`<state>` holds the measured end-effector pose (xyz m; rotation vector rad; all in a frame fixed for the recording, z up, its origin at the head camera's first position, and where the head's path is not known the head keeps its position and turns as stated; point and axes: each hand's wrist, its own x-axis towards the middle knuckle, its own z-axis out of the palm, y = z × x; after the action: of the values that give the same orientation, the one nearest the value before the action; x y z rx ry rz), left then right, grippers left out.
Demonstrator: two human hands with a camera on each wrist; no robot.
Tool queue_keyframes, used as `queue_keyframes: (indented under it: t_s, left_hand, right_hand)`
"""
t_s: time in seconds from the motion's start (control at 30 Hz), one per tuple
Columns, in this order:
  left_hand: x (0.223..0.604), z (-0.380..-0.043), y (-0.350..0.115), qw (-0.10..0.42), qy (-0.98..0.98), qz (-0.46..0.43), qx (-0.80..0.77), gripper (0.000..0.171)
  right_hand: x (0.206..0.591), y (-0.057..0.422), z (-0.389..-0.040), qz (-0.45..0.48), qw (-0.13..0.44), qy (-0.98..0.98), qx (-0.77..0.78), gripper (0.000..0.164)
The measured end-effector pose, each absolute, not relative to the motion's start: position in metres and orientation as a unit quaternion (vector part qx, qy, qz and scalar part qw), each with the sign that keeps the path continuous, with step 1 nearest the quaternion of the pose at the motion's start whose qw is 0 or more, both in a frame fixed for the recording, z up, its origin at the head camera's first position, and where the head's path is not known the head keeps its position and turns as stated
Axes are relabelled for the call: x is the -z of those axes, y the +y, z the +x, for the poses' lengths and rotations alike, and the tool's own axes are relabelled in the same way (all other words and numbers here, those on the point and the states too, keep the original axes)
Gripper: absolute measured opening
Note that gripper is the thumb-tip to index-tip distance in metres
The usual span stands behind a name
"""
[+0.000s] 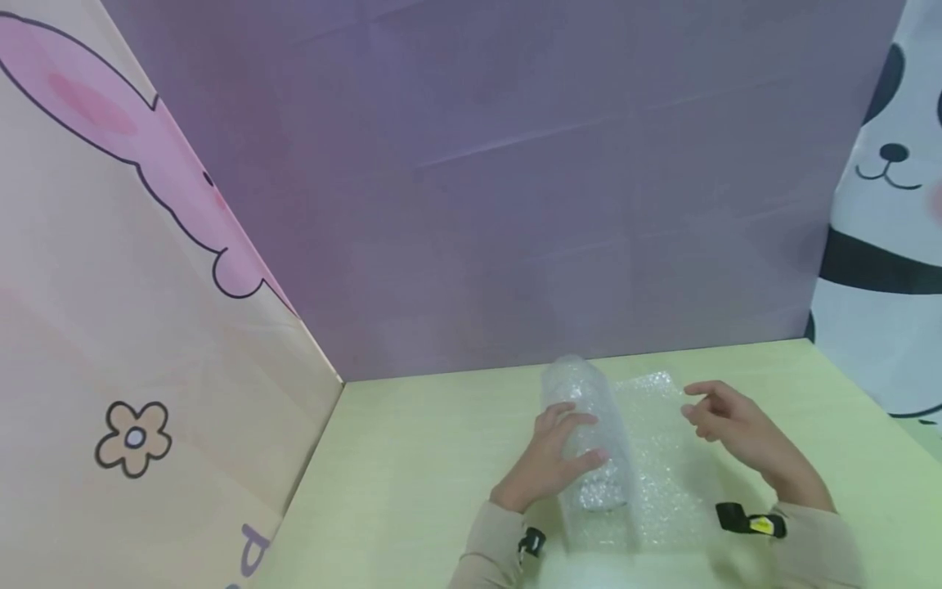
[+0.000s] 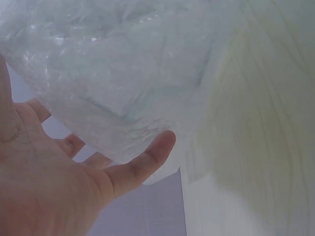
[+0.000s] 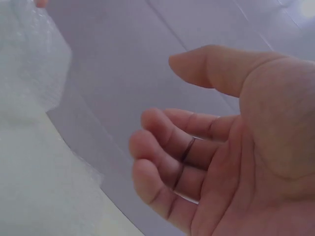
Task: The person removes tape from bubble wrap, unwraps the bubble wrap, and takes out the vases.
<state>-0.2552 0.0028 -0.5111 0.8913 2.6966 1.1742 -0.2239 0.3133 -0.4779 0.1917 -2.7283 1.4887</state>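
A roll of clear bubble wrap [image 1: 596, 442] lies on the table, its length running away from me. From its right side a flat sheet of the wrap [image 1: 662, 474] spreads over the tabletop. My left hand [image 1: 553, 458] rests on the roll from the left, thumb and fingers spread across it. Close up in the left wrist view, the thumb [image 2: 147, 160] touches the crinkled plastic, and the other fingers are partly hidden. Past the sheet's right edge, my right hand [image 1: 736, 425] hovers with loosely bent fingers and holds nothing. What lies inside the roll cannot be made out.
The pale yellow-green table [image 1: 412, 458] ends at a purple-grey backdrop [image 1: 515, 204]. A panel with a pink cartoon figure [image 1: 132, 114] stands at the left, one with a panda [image 1: 883, 245] at the right. Black straps [image 1: 746, 521] circle both wrists.
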Motion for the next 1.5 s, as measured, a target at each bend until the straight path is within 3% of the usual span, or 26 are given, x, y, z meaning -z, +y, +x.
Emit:
queue_keyframes:
  t_s: [0.37,0.77,1.5]
  left_hand:
    - [0.514,-0.257,0.003,0.028,0.877,0.291,-0.382,0.055]
    - [0.515,-0.259,0.004,0.027,0.878,0.293,-0.378,0.055]
    - [0.513,-0.258,0.002,0.033,0.881,0.288,-0.374,0.055]
  right_hand:
    - [0.496,0.279,-0.240,0.096,-0.053,-0.865,-0.489,0.051]
    - [0.519,0.266,-0.248,0.098,-0.108,-0.886,-0.441,0.042]
    - [0.540,0.255,-0.252,0.065,-0.117,-0.883,-0.450,0.025]
